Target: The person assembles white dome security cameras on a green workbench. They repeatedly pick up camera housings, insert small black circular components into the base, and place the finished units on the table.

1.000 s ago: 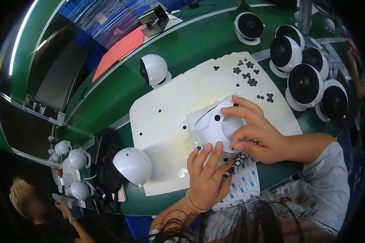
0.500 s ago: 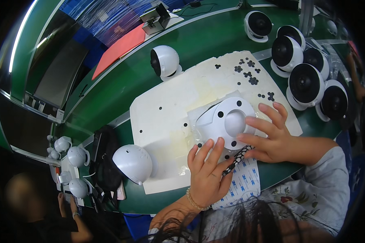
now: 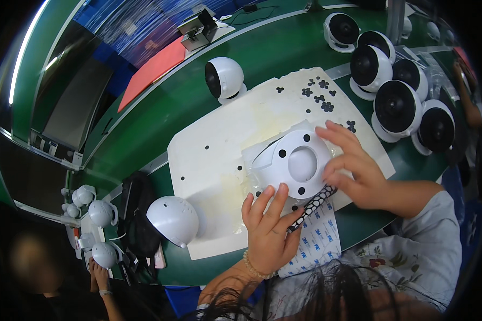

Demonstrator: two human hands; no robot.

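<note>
On a pale board [image 3: 206,187] lies a white rounded speaker-like device [image 3: 273,166], its ring-shaped foot turned up, with several black round pads on the ring. My left hand [image 3: 268,224] rests outstretched fingertips on the near edge of the foot. Its thumb and forefinger pinch the lower end of a slim black-and-white patterned tool [image 3: 311,208]; its kind is unclear. At the right edge of the foot, my right hand [image 3: 353,166] hovers with curved fingers apart, and no held thing shows in it. The device's lower side is hidden.
Loose black pads [image 3: 326,107] lie at the board's far right. A white ball-shaped device [image 3: 172,220] sits left, another [image 3: 225,80] behind. Several black-fronted ones [image 3: 396,107] crowd the right. A printed sheet [image 3: 318,241] lies near me. Another person's hands [image 3: 99,275] are far left.
My right hand has drawn back slightly from the foot's ring opening, showing more of the ring and the patterned tool. My left hand stays at the near edge. The whole view has shifted a little.
</note>
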